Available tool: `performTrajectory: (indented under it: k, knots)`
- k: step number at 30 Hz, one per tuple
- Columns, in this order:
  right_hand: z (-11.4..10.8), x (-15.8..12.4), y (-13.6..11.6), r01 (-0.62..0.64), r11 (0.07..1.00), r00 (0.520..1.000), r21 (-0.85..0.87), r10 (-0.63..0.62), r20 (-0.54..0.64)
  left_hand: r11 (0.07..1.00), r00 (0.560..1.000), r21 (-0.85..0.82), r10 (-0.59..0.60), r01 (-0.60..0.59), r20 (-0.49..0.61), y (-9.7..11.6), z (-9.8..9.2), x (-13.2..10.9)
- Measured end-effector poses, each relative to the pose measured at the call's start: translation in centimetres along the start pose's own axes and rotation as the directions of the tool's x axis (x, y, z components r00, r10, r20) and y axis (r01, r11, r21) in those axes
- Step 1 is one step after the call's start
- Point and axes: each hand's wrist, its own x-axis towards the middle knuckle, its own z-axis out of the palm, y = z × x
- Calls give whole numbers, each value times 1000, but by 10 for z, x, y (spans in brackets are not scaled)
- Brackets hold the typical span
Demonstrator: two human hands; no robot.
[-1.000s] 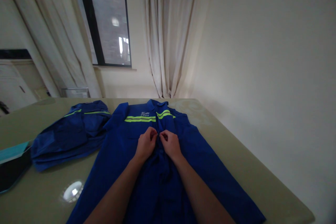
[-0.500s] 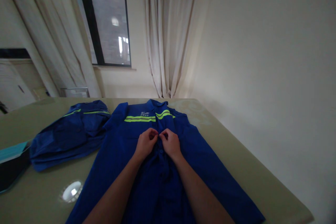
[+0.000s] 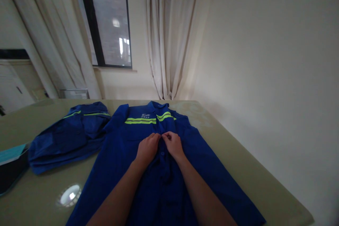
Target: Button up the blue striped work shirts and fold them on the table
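A blue cloth work shirt with yellow-green reflective stripes (image 3: 127, 148) lies flat on the olive surface (image 3: 238, 169). The left hand (image 3: 147, 147) and right hand (image 3: 173, 144) pinch its front placket mid-chest; the fabric looks soft and light, best gripped at the edges.

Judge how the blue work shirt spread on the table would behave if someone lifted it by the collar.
The blue work shirt would likely hang limp: it lies flat and creases where the left hand and right hand pinch its front. It probably slides easily, since the table looks glossy, mirroring a light. It seems light; the folded blue garment beside it slumps softly.
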Motion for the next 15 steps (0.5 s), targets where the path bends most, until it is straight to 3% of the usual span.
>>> performTrajectory:
  k: [7, 12, 15]
  knots:
    - [-1, -14, -20, 32, 928, 998, -371, -10, 62, 994, 995, 105, 9, 1, -97, -5, 8, 0]
    - [-4, -25, -38, 40, 830, 989, -556, 48, 143, 992, 998, 125, 27, -21, -53, -3, 15, -14]
    - [-2, -23, -48, 106, 758, 980, -644, 29, 195, 991, 1000, 127, 28, -28, -3, 3, 13, -31]
